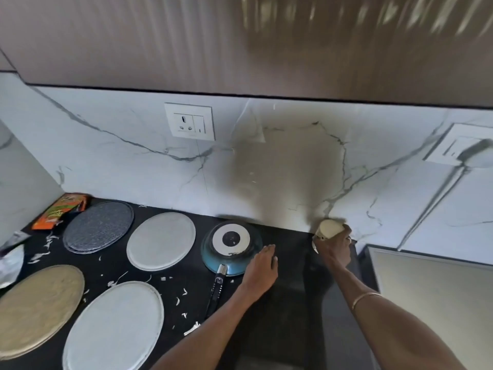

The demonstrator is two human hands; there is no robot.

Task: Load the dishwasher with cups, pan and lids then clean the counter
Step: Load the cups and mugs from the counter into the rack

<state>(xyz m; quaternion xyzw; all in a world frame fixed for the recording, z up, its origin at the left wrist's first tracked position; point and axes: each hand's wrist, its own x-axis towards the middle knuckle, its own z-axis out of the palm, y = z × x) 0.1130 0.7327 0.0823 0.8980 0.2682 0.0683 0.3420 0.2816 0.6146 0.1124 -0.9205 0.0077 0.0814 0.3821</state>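
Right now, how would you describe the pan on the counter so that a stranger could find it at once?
Start at the wall socket on the marble backsplash and look down to the black counter. The pan lies upside down there, near the wall, its black handle pointing toward the person, and the left hand rests at its right edge. Unlike the flat round lids to its left, it is blue with a white ring on its base.

L hand (262, 263) flat, R hand (336, 245) fingers curled

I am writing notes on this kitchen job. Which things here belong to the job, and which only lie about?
Job: cream cup gripped by right hand; upturned blue pan beside left hand; four round lids; white scraps on counter.

Lying about: orange packet; wall socket.
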